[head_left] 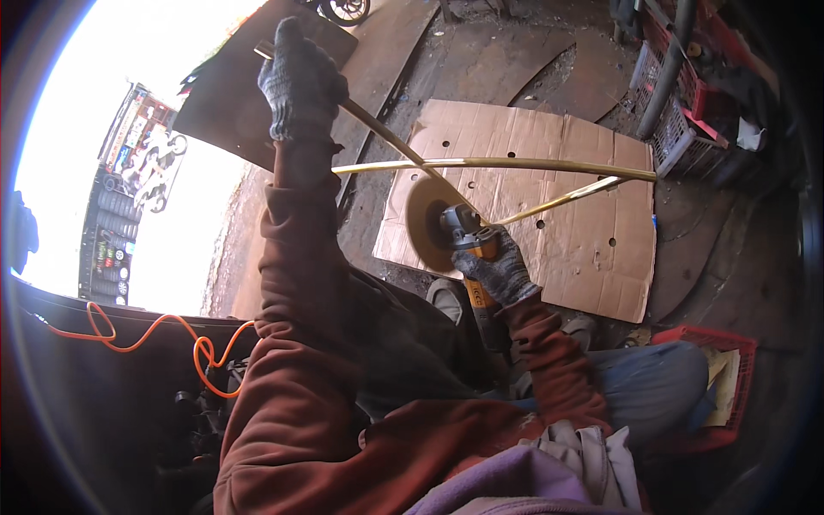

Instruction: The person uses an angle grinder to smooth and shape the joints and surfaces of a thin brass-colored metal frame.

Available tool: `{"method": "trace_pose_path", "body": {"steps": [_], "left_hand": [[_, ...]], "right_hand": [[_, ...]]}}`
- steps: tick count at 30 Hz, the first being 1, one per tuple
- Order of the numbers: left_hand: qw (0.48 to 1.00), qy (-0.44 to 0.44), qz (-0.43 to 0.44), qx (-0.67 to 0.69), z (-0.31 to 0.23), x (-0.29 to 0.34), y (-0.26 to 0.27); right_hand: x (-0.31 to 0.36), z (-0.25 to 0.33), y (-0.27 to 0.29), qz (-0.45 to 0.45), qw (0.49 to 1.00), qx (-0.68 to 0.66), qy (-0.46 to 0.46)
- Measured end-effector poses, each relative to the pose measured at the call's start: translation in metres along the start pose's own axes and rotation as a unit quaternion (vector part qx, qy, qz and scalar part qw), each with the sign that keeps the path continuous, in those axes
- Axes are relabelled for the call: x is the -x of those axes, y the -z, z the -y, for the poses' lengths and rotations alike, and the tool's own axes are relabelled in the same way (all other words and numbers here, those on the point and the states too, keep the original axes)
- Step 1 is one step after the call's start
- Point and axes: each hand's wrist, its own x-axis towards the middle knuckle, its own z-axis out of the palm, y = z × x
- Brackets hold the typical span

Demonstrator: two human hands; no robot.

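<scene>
My left hand (299, 81), in a grey knit glove, is raised at the upper left and closed round a long, narrow brass-coloured metal bar (375, 125). The bar slants down to the right, toward a large round tan disc (422, 225). That disc is fitted to a yellow and black angle grinder (464, 223), and my gloved right hand (502, 268) grips the grinder near its head. Whether disc and bar touch, I cannot tell. A gold-coloured bar (532, 163) crosses behind the held one, and a shorter shiny bar (562, 200) runs slantwise beneath it.
Flattened cardboard (592, 257) lies on the dark, dirty floor under the bars. Crates (682, 142) stand at the far right, and a red crate (742, 378) is beside my knee. An orange cord (176, 318) coils at the left. A dark sheet (245, 90) lies beyond my left arm.
</scene>
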Motion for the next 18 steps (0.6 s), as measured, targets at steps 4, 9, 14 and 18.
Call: {"method": "trace_pose_path", "body": {"steps": [4, 9, 14, 18], "left_hand": [[0.997, 0.03, -0.062, -0.044, -0.016, 0.019, -0.022], [0.996, 0.018, -0.085, -0.028, -0.016, 0.022, -0.027], [0.998, -0.008, -0.042, -0.045, -0.013, 0.025, -0.019], [0.998, -0.015, -0.027, -0.058, -0.011, 0.032, -0.039]], "right_hand": [[-0.001, -0.001, -0.004, 0.007, 0.999, 0.034, 0.028], [0.005, 0.0, -0.008, 0.006, 0.997, 0.059, 0.05], [0.007, 0.01, -0.013, -0.027, 0.971, 0.22, 0.089], [0.008, 0.009, -0.005, -0.049, 0.959, 0.261, 0.097]]}}
